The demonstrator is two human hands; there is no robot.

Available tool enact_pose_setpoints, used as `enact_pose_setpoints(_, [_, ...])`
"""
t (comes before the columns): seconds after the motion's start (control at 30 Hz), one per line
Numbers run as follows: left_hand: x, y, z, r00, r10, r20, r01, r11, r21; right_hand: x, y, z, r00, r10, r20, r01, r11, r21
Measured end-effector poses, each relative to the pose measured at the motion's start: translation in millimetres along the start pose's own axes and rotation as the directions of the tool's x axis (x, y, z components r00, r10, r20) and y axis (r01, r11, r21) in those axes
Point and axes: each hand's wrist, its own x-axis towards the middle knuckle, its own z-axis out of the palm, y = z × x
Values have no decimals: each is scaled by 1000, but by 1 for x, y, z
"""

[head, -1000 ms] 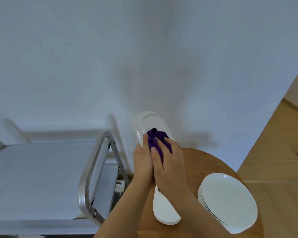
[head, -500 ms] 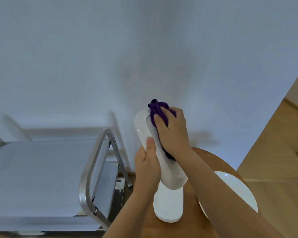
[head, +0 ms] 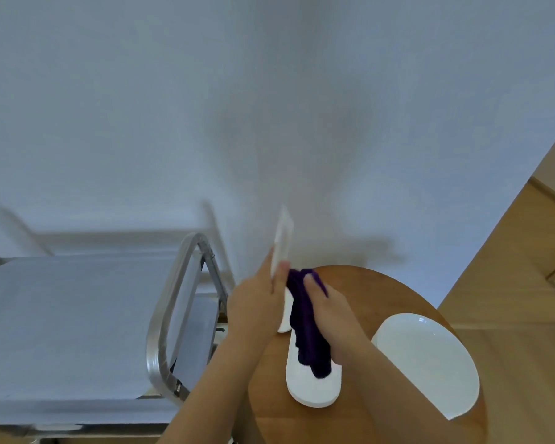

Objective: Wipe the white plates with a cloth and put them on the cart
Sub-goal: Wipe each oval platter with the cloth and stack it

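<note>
My left hand (head: 257, 302) grips a white oval plate (head: 282, 238) that stands nearly edge-on to me, above the left rim of the round wooden table (head: 366, 290). Beside it my right hand (head: 330, 318) holds a purple cloth (head: 308, 328) against the lower part of that plate. Under the cloth another white oval plate (head: 311, 382) lies flat on the table. A stack of white plates (head: 430, 357) sits at the table's right side. The grey cart (head: 64, 322) with a metal handle (head: 170, 309) is to the left.
A pale wall fills the upper view behind the table and cart. Wooden flooring (head: 519, 283) shows at the right. The cart's lower shelf (head: 193, 334) is visible through the handle frame.
The held plate has turned from facing right to nearly edge-on. My right hand and the cloth have slid down from the plate's top to its lower part.
</note>
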Motion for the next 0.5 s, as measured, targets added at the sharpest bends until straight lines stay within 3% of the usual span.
enact_pose_setpoints(0.03, [-5, -4, 7, 996, 70, 51, -79, 979, 188, 2, -2, -2, 999, 43, -8, -41, 989, 143])
enact_pose_setpoints(0.07, [-10, -6, 12, 986, 122, 116, -149, 952, 268, 5, -5, -4, 997, 71, -11, -66, 966, 250])
enact_pose_setpoints(0.17, [-23, -5, 23, 954, 201, 221, -248, 945, 214, 13, -12, -16, 998, 67, -13, -59, 940, 336])
enact_pose_setpoints(0.23, [-23, -4, 23, 937, 273, 216, -330, 893, 306, 14, -12, -25, 999, 39, -14, -32, 941, 338])
enact_pose_setpoints(0.33, [-25, -11, 18, 915, 229, 333, -344, 873, 346, 14, -8, -33, 998, 65, -11, -56, 928, 368])
enact_pose_setpoints(0.37, [-26, -15, 15, 937, 219, 272, -299, 906, 299, 15, -6, -36, 997, 71, -26, -55, 919, 391])
enact_pose_setpoints(0.43, [-27, -24, 4, 987, 161, 11, -160, 970, 183, 16, -6, -45, 997, 61, -53, -31, 895, 446])
enact_pose_setpoints(0.47, [-26, -29, 0, 990, 51, -131, -38, 994, 105, 16, -7, -50, 997, 60, -52, -29, 882, 471])
enact_pose_setpoints(0.5, [-24, -33, -5, 975, -147, -168, 134, 987, -85, 15, -8, -55, 998, 60, -35, -35, 871, 490])
